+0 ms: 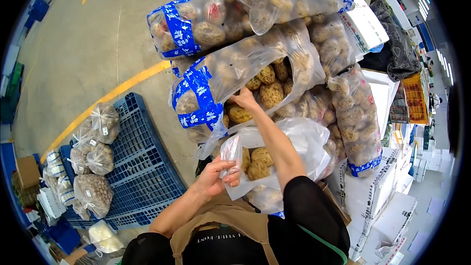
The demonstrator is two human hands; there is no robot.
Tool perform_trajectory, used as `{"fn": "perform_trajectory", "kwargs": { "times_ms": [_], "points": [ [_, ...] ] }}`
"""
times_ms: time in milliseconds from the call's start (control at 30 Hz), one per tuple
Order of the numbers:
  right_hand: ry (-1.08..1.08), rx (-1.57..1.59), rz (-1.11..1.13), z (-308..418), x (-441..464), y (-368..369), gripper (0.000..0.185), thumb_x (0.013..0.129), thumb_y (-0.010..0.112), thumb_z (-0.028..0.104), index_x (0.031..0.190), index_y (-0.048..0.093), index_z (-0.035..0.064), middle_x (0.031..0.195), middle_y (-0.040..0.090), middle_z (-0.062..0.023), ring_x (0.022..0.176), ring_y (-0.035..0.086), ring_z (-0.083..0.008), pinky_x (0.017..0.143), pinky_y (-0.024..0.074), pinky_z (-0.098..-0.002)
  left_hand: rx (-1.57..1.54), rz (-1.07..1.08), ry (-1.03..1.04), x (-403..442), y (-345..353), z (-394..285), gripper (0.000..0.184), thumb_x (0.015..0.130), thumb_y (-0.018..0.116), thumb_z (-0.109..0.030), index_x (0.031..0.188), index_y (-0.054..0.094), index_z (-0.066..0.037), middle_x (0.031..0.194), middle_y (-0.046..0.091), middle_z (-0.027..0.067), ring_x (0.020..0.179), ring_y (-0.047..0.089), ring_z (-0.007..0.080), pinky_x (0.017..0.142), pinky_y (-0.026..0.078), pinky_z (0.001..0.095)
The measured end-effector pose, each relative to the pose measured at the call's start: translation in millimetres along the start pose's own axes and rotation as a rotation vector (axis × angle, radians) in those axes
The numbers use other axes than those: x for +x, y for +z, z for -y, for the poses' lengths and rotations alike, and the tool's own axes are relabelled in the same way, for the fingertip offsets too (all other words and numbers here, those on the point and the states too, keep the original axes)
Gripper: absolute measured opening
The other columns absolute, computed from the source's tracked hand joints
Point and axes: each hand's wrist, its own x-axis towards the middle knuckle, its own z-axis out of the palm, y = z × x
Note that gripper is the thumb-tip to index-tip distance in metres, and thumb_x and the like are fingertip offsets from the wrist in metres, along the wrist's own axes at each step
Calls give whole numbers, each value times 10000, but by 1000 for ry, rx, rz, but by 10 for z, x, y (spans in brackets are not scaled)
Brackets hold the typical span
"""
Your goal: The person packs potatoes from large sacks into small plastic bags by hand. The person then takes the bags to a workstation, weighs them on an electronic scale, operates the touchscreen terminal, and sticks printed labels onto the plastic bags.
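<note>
My left hand (218, 174) is closed on the gathered edge of a clear plastic bag (306, 140), which sits against my front with potatoes (260, 162) inside. Stretched forward, my right hand (244, 99) is in the torn opening of a large plastic potato sack (235, 71) with blue printed tape. Its fingers are partly hidden by the plastic and the potatoes, so what they grip does not show. Loose potatoes (271, 94), brown and dirt-specked, lie exposed in that opening beside my right hand.
More full potato sacks (208, 24) are stacked ahead and to the right. White boxes (368, 186) stand at the right. On the left, a blue plastic pallet (142, 142) bears several bagged goods (93, 194). A yellow line (117, 88) crosses the floor.
</note>
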Motion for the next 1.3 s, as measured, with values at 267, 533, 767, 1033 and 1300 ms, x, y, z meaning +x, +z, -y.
{"fn": "perform_trajectory", "kwargs": {
  "times_ms": [267, 533, 767, 1033, 1300],
  "points": [
    [-46, 120, -202, -527, 361, 424, 898, 535, 819, 339, 1270, 409, 27, 1199, 547, -203, 1144, 491, -364, 953, 402, -398, 24, 5, 34, -75, -91, 9, 210, 840, 496, -75, 1048, 466, -80, 671, 443, 21, 485, 386, 100, 505, 334, 284],
    [55, 44, -137, -438, 284, 333, 909, 539, 820, 360, 1256, 400, -6, 1192, 534, -244, 1144, 493, -362, 950, 405, -389, 46, -44, 16, -40, -55, -38, 140, 835, 507, -78, 971, 472, -83, 676, 465, 20, 479, 382, 96, 498, 324, 278],
    [-120, 223, -228, -458, 461, 472, 919, 518, 824, 408, 1227, 431, -25, 1169, 557, -215, 1114, 524, -333, 933, 418, -371, 56, -30, 25, -2, -95, -65, 137, 837, 503, -81, 967, 459, -93, 666, 454, 19, 477, 386, 93, 499, 330, 273],
    [287, 483, 7, -269, -127, -506, 673, 604, 793, 180, 1164, 518, -73, 1065, 597, -150, 962, 567, -218, 818, 459, -332, 16, -18, 55, -7, -128, -31, 121, 843, 494, -91, 961, 468, -84, 664, 449, 17, 475, 387, 89, 499, 333, 275],
    [205, 906, -37, -529, -836, -1082, 912, 655, 762, 230, 1379, 273, -33, 1314, 405, -220, 1235, 382, -280, 983, 356, -354, 46, -24, 59, 73, -23, -31, 50, 851, 488, -97, 874, 494, -52, 653, 450, 6, 482, 388, 87, 516, 337, 268]
  ]
}}
